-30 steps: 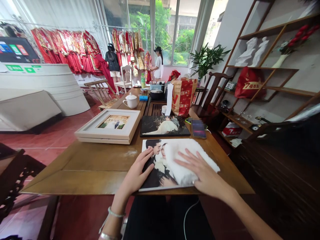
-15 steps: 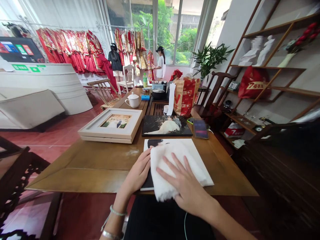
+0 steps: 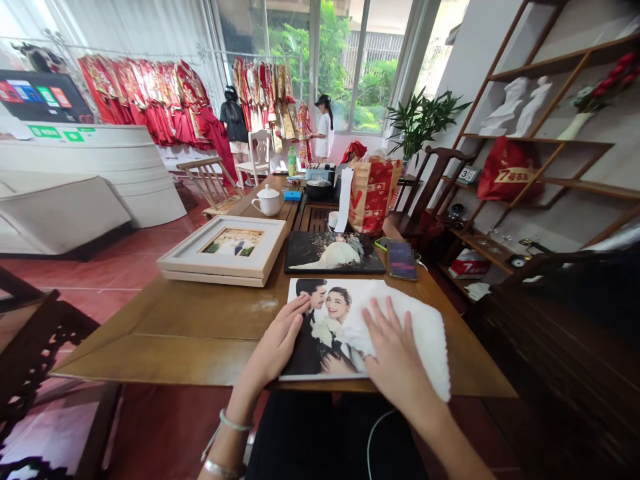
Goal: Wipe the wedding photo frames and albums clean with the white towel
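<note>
A photo print of a couple (image 3: 327, 330) lies flat at the table's near edge. My left hand (image 3: 280, 337) rests along its left side, fingers stretched out and flat, holding nothing. Under my right hand (image 3: 397, 350) is a white cloth (image 3: 425, 327), pressed down by spread fingers over the print's right part. The cloth hides that part and hangs past the right side of the print. Just beyond lies a dark wedding photo panel (image 3: 333, 253). Two stacked pale frames (image 3: 223, 250) sit to the left, the upper one with a small picture in it.
Right of the dark panel lies a phone (image 3: 401, 260) with a cable. Farther back on the wooden table (image 3: 200, 327) stand a white lidded cup (image 3: 269, 201), a black pot (image 3: 319, 189) and a red-and-tan paper bag (image 3: 373, 197). Two people stand by the garment racks.
My right hand has moved the cloth to the right across the print, uncovering the couple's faces and the middle. My left hand has stayed nearly in place.
</note>
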The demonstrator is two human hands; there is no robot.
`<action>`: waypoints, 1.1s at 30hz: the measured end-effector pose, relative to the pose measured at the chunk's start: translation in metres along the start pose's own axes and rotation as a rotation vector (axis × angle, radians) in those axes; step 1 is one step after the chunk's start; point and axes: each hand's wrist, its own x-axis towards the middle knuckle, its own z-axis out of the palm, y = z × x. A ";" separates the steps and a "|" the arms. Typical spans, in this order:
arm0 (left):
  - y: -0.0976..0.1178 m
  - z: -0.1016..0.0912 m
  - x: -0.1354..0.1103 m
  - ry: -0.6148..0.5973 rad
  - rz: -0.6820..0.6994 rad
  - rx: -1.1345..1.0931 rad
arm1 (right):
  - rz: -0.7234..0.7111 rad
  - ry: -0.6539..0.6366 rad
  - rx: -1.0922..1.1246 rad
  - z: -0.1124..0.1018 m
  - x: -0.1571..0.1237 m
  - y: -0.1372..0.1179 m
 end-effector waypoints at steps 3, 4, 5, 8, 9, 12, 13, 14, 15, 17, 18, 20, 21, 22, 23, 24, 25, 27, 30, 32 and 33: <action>0.001 -0.001 0.002 0.005 -0.019 -0.028 | -0.147 -0.031 0.091 0.005 -0.008 -0.050; 0.001 -0.002 0.002 0.006 -0.020 -0.038 | -0.198 -0.043 0.130 0.006 -0.012 -0.064; 0.001 -0.002 0.003 0.009 -0.022 -0.048 | -0.244 -0.059 0.168 0.006 -0.017 -0.075; 0.000 -0.002 0.003 0.038 -0.022 -0.067 | -0.346 -0.145 0.252 0.003 -0.030 -0.089; -0.001 -0.002 0.003 0.050 -0.015 -0.066 | -0.382 -0.190 0.267 0.001 -0.034 -0.087; -0.003 0.000 0.003 0.053 0.043 -0.020 | -0.481 -0.341 0.292 -0.007 -0.044 -0.066; -0.003 0.001 0.002 0.045 0.060 0.006 | -0.490 -0.370 0.297 -0.011 -0.047 -0.057; -0.004 0.001 0.002 0.035 0.071 0.031 | -0.474 -0.374 0.299 -0.014 -0.049 -0.047; -0.005 0.001 0.001 0.026 0.077 0.053 | -0.430 -0.354 0.297 -0.017 -0.050 -0.037; -0.006 0.000 0.000 0.013 0.078 0.079 | -0.284 -0.265 0.268 -0.020 -0.048 -0.017; -0.006 0.000 -0.001 0.008 0.079 0.084 | -0.203 -0.212 0.243 -0.021 -0.045 -0.007; -0.007 -0.002 -0.002 0.003 0.085 0.086 | -0.074 -0.119 0.195 -0.020 -0.031 0.011; -0.007 -0.002 -0.002 0.004 0.088 0.086 | -0.031 -0.089 0.179 -0.019 -0.021 0.019; -0.007 -0.002 -0.002 0.005 0.090 0.087 | -0.002 -0.072 0.172 -0.018 -0.009 0.026; -0.007 -0.002 -0.002 0.006 0.090 0.088 | 0.011 -0.066 0.174 -0.018 0.004 0.030; -0.007 -0.002 -0.002 0.008 0.089 0.090 | 0.008 -0.072 0.186 -0.019 0.018 0.033; -0.008 -0.002 -0.002 0.008 0.088 0.091 | -0.015 -0.085 0.205 -0.019 0.032 0.032; -0.008 -0.002 -0.002 0.004 0.089 0.089 | -0.128 -0.121 0.255 -0.021 0.060 0.023; -0.008 -0.001 -0.001 0.012 0.087 0.093 | -0.337 -0.168 0.314 -0.018 0.097 -0.008; -0.007 0.000 -0.001 0.020 0.073 0.108 | -0.423 -0.184 0.336 -0.013 0.115 -0.033; -0.007 0.000 0.000 0.023 0.065 0.116 | -0.453 -0.188 0.345 -0.010 0.121 -0.044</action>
